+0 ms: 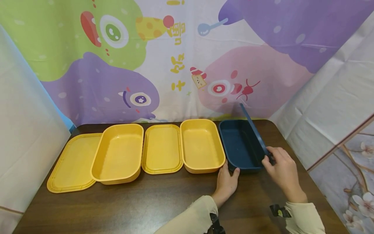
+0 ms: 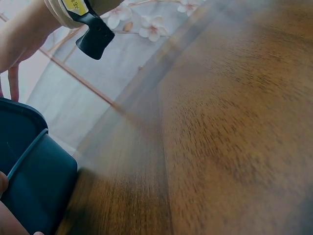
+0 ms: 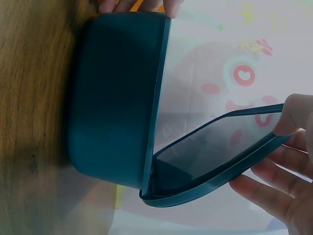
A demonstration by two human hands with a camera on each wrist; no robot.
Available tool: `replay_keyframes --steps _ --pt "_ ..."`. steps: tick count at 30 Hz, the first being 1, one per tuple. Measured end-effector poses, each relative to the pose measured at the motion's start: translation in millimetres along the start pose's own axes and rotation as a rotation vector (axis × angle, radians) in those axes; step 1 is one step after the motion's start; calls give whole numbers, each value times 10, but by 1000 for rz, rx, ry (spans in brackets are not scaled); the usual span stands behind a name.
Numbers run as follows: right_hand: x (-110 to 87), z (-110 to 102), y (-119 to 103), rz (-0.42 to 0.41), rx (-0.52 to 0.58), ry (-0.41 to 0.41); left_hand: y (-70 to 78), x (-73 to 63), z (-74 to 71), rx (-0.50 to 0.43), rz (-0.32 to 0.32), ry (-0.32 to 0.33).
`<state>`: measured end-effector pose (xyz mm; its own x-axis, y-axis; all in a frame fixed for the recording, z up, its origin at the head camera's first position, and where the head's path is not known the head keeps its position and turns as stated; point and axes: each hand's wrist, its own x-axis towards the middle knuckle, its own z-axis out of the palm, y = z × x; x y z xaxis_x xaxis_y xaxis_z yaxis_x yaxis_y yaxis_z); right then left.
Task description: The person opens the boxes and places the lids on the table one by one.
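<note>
A dark blue box stands at the right end of the row. My left hand holds its near left corner, thumb on the front and fingers along the left side. My right hand pinches the near end of a dark blue-rimmed lid, seen almost edge-on above the box's right side. In the right wrist view, the lid leans outward, one edge meeting the box's rim, and the curtain's print shows within its frame. The left wrist view catches the box and part of my left hand.
Leftward along the brown table are a small yellow box, a small yellow lid, a larger yellow box and a larger yellow lid. The large box overlaps its neighbouring lid. A printed curtain hangs behind.
</note>
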<state>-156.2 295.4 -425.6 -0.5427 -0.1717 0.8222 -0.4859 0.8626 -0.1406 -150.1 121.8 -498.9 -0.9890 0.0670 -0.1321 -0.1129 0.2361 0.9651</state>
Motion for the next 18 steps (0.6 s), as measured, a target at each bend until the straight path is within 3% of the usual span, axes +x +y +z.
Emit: replay_keyframes --steps 18 --pt "-6 -71 63 121 66 43 -14 7 -1 7 11 4"
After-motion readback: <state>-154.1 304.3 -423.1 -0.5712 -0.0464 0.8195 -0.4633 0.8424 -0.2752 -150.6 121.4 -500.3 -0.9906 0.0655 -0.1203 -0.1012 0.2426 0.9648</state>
